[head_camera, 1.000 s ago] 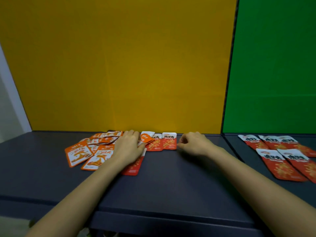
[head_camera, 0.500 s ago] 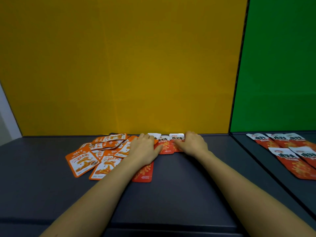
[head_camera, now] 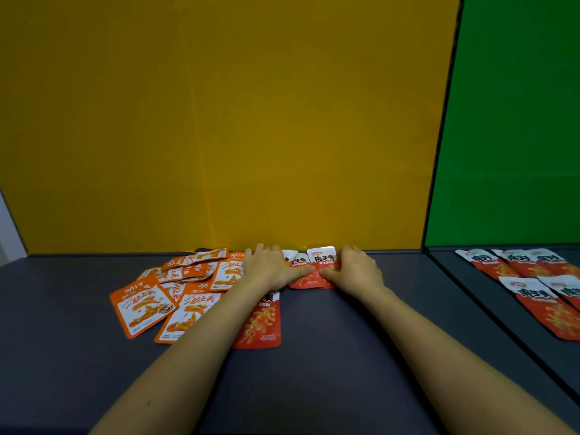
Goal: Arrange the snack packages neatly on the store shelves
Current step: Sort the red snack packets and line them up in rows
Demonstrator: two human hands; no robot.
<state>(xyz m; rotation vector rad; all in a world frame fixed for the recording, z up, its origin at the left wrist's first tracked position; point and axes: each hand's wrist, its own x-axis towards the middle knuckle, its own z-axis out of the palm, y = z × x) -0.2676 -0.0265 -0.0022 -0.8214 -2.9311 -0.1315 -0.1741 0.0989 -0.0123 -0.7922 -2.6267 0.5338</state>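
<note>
Both hands lie flat, fingers spread, on a dark shelf [head_camera: 314, 372] against a yellow back panel [head_camera: 219, 120]: the left hand [head_camera: 270, 269] and right hand [head_camera: 356, 270] meet thumb to thumb, pressing down on two red snack packets [head_camera: 309, 279] between them rather than gripping them. Another red packet [head_camera: 260, 324] lies just under the left wrist, a loose heap of orange packets [head_camera: 175, 290] spreads outward from the left hand, and more red packets [head_camera: 533, 284] sit well beyond the right hand before a green panel [head_camera: 518, 120].
</note>
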